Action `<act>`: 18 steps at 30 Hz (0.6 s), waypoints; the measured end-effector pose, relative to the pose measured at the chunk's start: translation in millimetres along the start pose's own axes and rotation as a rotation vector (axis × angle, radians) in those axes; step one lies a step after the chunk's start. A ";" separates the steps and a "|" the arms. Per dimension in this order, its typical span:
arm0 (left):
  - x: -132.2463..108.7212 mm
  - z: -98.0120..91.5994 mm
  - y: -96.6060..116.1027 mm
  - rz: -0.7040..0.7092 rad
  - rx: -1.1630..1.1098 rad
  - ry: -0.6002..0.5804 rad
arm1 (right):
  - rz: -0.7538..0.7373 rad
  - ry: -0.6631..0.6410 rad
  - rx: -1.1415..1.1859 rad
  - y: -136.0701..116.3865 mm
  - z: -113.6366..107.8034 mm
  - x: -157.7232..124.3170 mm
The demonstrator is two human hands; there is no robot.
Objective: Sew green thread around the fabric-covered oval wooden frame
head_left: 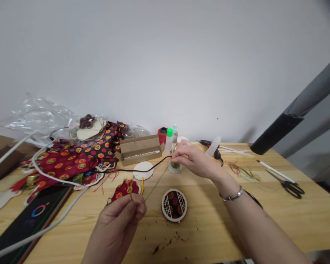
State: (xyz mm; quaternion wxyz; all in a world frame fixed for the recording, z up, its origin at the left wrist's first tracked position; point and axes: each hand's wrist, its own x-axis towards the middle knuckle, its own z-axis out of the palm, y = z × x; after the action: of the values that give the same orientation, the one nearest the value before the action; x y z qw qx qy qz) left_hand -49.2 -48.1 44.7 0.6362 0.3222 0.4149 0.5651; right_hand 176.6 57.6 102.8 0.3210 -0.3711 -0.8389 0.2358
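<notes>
Pinching a strand (pixel 131 190) in my left grip (pixel 118 220) over the red pouch (pixel 124 190), I clench black cord (pixel 143 170) taut in my right grip (pixel 191 158).

Head-worn view, facing forward and down, close above left hand (pixel 118 220), right hand (pixel 195 161), wooden table (pixel 305 227)

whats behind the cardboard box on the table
Behind the open brown cardboard box stand a red spool with a black top and a crumpled clear plastic bag. The box covers the bag's lower part and the spool's base, so anything lying low behind it cannot be seen.
</notes>
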 end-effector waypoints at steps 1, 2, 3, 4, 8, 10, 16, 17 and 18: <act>0.4 2.0 1.9 0.005 -0.008 0.007 | -0.028 -0.001 -0.020 -1.2 -0.9 4.8; 0.9 4.4 4.1 0.013 -0.021 0.018 | -0.042 -0.007 -0.027 -2.0 -2.0 10.0; 1.6 7.2 6.5 0.020 -0.034 0.034 | -0.046 -0.017 -0.030 -2.4 -3.1 15.5; 2.6 10.2 9.0 0.027 -0.046 0.054 | -0.045 -0.029 -0.033 -2.3 -4.4 21.2; 7.8 22.1 18.0 0.059 -0.092 0.087 | -0.050 -0.067 -0.033 0.8 -12.2 44.0; 10.2 26.0 20.1 0.068 -0.104 0.084 | -0.068 -0.091 -0.037 2.1 -18.0 53.0; 9.8 24.1 15.3 0.104 -0.035 0.048 | -0.113 -0.113 -0.084 0.5 -44.4 64.0; 8.6 22.7 13.8 0.112 -0.009 0.029 | -0.104 -0.101 -0.090 0.6 -49.2 64.5; 7.1 21.3 12.5 0.119 0.009 0.008 | -0.093 -0.085 -0.098 1.1 -54.0 65.0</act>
State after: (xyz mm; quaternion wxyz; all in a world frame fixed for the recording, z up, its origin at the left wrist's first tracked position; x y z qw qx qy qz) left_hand -35.7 -37.9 64.1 0.5983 0.3471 0.3999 0.6013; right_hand 181.9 117.1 162.6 0.2772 -0.3367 -0.8785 0.1948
